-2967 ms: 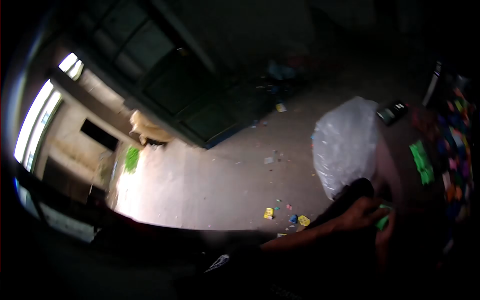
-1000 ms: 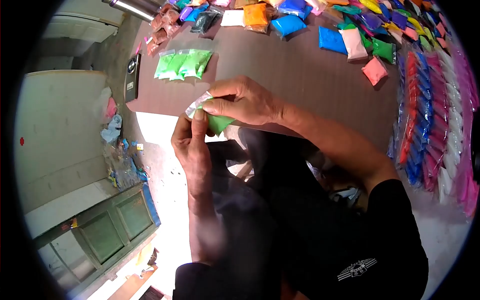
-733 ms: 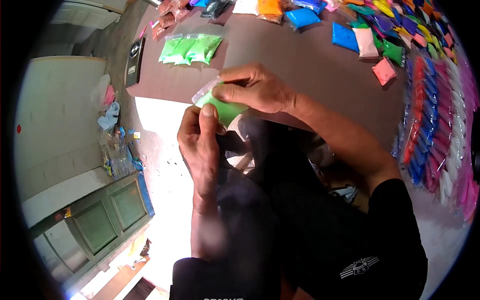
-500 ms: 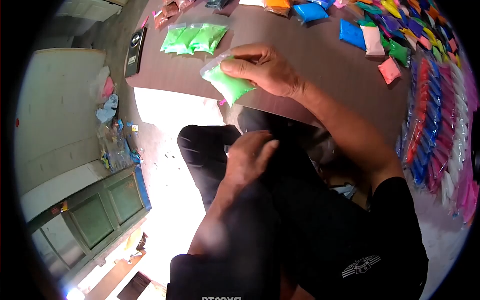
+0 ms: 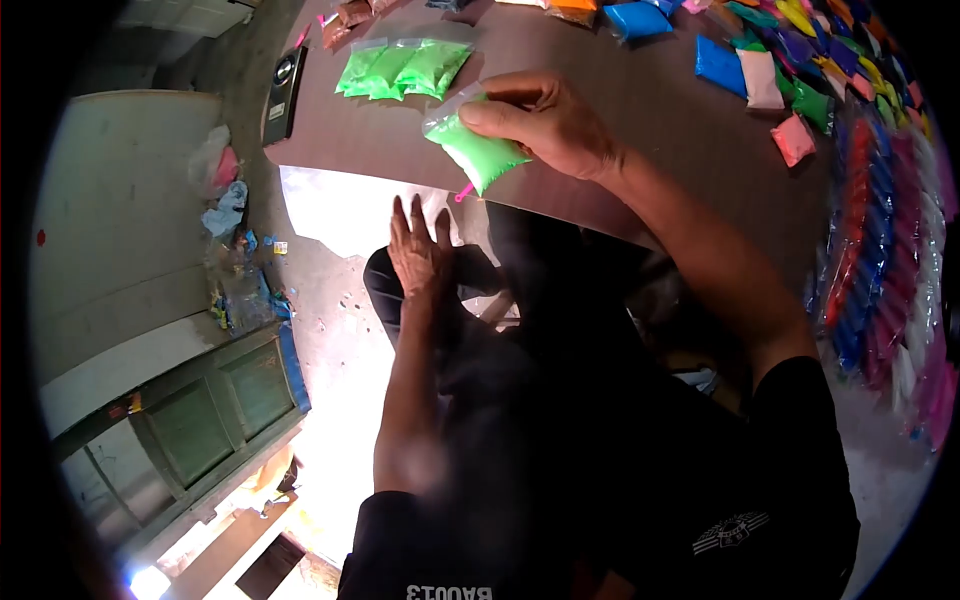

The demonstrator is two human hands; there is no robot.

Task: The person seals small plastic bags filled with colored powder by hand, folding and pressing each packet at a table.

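Note:
Between the thumb and fingers of my right hand [image 5: 550,125] is a bright green packet [image 5: 478,150] in clear plastic, gripped by its upper edge near the table's front edge. A small pink piece [image 5: 464,192] shows just below it at the table edge. My left hand [image 5: 417,250] is over my knee, fingers stretched up and apart, holding nothing. Farther back on the brown table [image 5: 600,110], several similar green packets [image 5: 405,70] lie overlapping in a row.
A dark phone-like device [image 5: 283,95] lies at the table's left edge. Blue packets [image 5: 720,66], a salmon packet [image 5: 793,140] and a multicoloured heap [image 5: 800,50] occupy the right. Long strips of wrapped packets [image 5: 870,250] hang there. Plastic litter [image 5: 240,280] lies on the left floor.
My left hand has risen from my lap toward the table edge, and its fingers have spread. My right hand still grips the green packet. The whole view has shifted slightly.

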